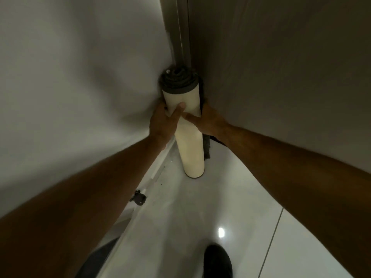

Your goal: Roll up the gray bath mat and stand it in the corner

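The bath mat is rolled into a tight tube, its cream backing outward and its gray pile showing as a spiral at the top end. It stands upright on the floor in the corner where the white wall meets the brown door. My left hand wraps the roll's left side, thumb across the front. My right hand grips the right side, its fingers hidden behind the roll against the door.
A white wall is on the left and a brown door on the right. A small dark door stopper sits by the skirting. The glossy white tile floor lies in front, with my dark shoe below.
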The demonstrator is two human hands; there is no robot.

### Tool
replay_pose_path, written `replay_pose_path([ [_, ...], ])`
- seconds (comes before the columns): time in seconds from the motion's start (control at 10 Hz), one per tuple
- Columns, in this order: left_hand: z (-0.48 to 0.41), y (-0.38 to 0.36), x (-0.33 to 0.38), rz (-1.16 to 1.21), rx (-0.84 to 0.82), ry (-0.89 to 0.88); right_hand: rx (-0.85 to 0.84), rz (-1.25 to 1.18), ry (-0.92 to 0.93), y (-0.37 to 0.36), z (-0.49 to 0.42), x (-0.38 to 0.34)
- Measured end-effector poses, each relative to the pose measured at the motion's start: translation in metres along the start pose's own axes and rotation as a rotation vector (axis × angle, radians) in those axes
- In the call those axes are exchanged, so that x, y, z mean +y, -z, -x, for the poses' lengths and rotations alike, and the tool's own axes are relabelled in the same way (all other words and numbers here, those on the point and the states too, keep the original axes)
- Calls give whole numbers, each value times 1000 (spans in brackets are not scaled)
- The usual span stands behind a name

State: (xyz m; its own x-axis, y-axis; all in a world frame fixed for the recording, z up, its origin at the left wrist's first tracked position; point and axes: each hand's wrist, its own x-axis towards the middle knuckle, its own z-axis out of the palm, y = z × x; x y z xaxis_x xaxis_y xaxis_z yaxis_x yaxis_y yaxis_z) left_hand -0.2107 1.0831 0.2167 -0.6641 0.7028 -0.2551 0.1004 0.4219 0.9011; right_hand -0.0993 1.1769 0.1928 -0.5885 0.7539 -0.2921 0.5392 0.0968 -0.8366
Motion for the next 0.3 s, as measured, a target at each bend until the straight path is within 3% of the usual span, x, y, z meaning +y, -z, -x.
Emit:
replay_pose_path([
  [0.1, 11, 1, 12, -178, 139, -58, -63, 37, -85, 14, 5, -9],
  [0.2, 17, 8, 46, -236, 161, -148, -103, -20, -43, 41, 23, -36],
  [0.3, 30, 18, 89, -407, 178, -220, -91, 125, -66, 72, 46, -73],
])
